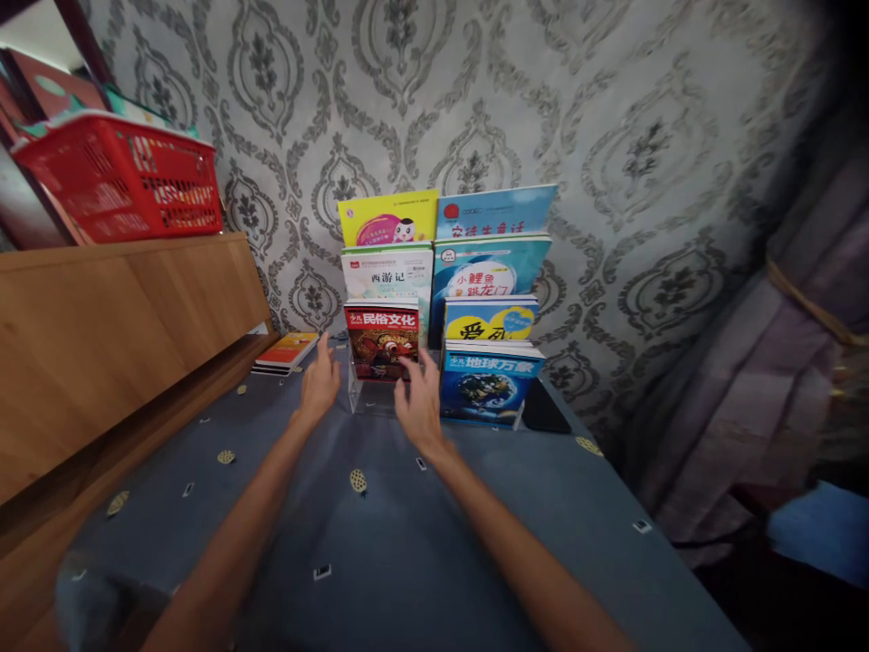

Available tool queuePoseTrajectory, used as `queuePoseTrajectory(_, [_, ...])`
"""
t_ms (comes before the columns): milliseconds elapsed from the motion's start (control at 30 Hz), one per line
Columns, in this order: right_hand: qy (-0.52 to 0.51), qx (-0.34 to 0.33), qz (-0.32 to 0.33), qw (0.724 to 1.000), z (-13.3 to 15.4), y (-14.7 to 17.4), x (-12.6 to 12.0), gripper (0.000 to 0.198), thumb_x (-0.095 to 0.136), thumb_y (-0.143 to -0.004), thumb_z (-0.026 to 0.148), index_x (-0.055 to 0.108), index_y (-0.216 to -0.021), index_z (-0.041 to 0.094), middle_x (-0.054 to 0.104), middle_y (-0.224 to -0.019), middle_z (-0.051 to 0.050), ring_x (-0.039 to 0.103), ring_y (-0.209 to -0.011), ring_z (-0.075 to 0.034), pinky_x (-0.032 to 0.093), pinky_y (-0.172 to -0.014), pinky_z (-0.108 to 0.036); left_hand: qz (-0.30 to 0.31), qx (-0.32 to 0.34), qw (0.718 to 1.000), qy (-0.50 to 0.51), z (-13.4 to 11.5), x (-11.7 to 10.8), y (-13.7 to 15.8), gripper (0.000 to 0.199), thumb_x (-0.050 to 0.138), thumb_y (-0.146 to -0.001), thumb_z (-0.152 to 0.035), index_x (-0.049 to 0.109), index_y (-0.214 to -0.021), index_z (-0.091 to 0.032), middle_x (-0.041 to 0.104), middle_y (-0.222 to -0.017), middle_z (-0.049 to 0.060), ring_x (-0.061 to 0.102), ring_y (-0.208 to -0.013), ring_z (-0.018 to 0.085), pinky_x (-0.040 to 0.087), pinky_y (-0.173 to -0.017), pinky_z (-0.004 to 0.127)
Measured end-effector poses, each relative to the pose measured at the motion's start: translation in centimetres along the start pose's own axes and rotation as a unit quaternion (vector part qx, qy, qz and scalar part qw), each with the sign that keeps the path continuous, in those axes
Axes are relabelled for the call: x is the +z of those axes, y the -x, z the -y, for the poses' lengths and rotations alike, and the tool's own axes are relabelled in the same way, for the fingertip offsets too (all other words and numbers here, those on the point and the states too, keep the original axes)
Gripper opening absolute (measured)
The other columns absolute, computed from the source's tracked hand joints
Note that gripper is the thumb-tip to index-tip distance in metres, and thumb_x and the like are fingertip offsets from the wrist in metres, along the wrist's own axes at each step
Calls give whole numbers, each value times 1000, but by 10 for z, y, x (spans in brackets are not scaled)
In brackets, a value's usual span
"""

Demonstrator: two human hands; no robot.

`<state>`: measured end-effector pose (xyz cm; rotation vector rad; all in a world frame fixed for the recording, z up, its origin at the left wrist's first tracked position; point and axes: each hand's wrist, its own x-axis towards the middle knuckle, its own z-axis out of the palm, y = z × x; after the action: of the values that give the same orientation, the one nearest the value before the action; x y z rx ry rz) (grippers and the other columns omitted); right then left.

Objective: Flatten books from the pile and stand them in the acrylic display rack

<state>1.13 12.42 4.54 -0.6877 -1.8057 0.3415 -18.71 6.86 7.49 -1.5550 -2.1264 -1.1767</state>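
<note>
Nearest, a blue cloth [390, 543] fills the bottom of the frame, and two bare forearms [506, 530] reach over it towards the middle. The right hand [419, 398], at centre, has its fingers bent and parted before the lower right corner of the red book [382, 335]; it grips nothing, and I cannot tell whether a fingertip touches the cover. The left hand [320, 382], a little left of centre, points its loose fingers upward, between that book and the flat stack [289, 350], with nothing seen in its grasp.

Beyond the hands, a clear rack [370, 398] bears books in two columns at mid-frame. Judging by how they lie, most are stood up. The right column shows four rows: globe book [490, 385], yellow-and-blue book [475, 317], teal book [485, 272], pale blue book [499, 210]. The left shows three: red book, white book [380, 276], yellow book [388, 217]. Clear plastic shows below the red book, so the left column seems the less filled. What is left, as far as can be seen, is the orange-topped stack, lying outside the rack, left of centre.

Farthest back, patterned wallpaper [400, 54] covers the upper frame.
</note>
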Motion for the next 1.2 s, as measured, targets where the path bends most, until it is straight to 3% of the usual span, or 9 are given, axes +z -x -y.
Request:
queuePoseTrajectory(167, [26, -31, 184, 982, 9, 51, 5, 44, 42, -93, 14, 58, -134, 18, 51, -147, -17, 46, -138, -27, 40, -115, -51, 103, -64, 987, -107, 44, 18, 47, 59, 41, -97, -19, 28, -154, -15, 60, -141, 19, 63, -124, 27, 49, -102, 39])
queuePoseTrajectory(233, [54, -23, 266, 962, 10, 70, 6, 44, 44, -94, 15, 56, -137, 16, 50, -149, -18, 47, -139, -28, 41, -114, -52, 164, -62, 968, -180, 61, 23, 59, 51, 41, -96, -18, 42, -147, -14, 60, -141, 19, 60, -128, 27, 47, -104, 39])
queuePoseTrajectory(367, [108, -46, 388, 914, 15, 94, 7, 39, 47, -98, 19, 60, -134, 14, 56, -146, -17, 47, -141, -28, 34, -118, -51, 195, -51, 957, -210, 82, 28, 68, 38, 41, -98, -20, 63, -128, -17, 62, -140, 15, 54, -135, 25, 40, -112, 39])
queuePoseTrajectory(500, [118, -74, 398, 907, 21, 99, 5, 37, 44, -101, 20, 62, -133, 17, 58, -145, -17, 46, -142, -26, 31, -119, -51, 188, -58, 954, -225, 97, 30, 61, 39, 40, -99, -23, 63, -130, -19, 60, -143, 13, 50, -138, 26, 38, -114, 42])
queuePoseTrajectory(667, [132, -87, 392, 906, 20, 100, 8, 37, 44, -100, 19, 62, -133, 17, 58, -145, -16, 47, -141, -27, 33, -118, -53, 149, -104, 951, -249, 120, 30, 41, 41, 39, -98, -23, 61, -132, -15, 53, -148, 18, 43, -143, 29, 39, -113, 48])
queuePoseTrajectory(933, [154, -90, 404, 897, 26, 96, 6, 37, 45, -100, 18, 62, -133, 16, 59, -143, -17, 48, -140, -27, 34, -118, -51, 103, -143, 948, -267, 148, 27, 2, 56, 36, -96, -19, 38, -150, -6, 35, -159, 25, 27, -151, 36, 33, -115, 61])
queuePoseTrajectory(1200, [150, -88, 414, 894, 28, 92, 3, 36, 48, -99, 20, 62, -132, 15, 59, -143, -18, 48, -139, -29, 35, -118, -51, 87, -149, 945, -279, 173, 37, -31, 56, 30, -99, -24, 36, -151, -4, 34, -160, 24, 27, -151, 35, 28, -116, 65])
